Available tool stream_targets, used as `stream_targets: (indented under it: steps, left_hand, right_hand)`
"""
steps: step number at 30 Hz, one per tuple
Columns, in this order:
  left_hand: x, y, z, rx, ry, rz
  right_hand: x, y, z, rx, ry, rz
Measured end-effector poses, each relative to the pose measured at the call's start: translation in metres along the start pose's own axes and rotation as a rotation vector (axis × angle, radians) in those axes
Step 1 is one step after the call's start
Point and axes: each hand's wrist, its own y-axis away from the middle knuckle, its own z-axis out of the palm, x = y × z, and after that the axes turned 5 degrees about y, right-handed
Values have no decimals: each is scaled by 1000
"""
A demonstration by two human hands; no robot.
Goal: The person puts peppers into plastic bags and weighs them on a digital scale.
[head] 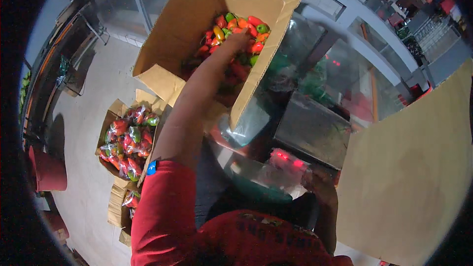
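Note:
My left hand [239, 40] reaches into a large open cardboard box [168, 29] and rests on a heap of small red, orange, yellow and green peppers [218, 33]. Its fingers are partly lost among the peppers, so whether they grip one cannot be told. Low on the right, my right hand [314, 181] is at the edge of a clear plastic bag [286, 168], its fingers dim and blurred. Red lights glow through or on that plastic. Behind it lies a dark flat-topped metal surface [314, 129].
To the left, a smaller cardboard box [105, 133] holds clear bags of peppers, with another box [116, 203] below it. A red bucket [48, 171] stands at far left. A large cardboard or board panel [402, 184] rises at right. Glass-panelled cases [354, 44] stand behind.

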Motion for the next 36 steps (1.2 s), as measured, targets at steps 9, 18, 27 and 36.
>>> stream_targets:
  steps: [9,18,27,36]
  left_hand:
    - [28,-1,3,-91,240,-227]
    - [72,23,-41,-207,18,-281]
    - [-40,31,-46,-173,418,-374]
    - [1,-16,-86,236,157,-421]
  right_hand:
    - [2,8,7,75,-24,-33]
    - [3,18,3,128,22,3]
    - [-4,11,12,171,26,18]
    - [-1,-8,2,183,-87,22]
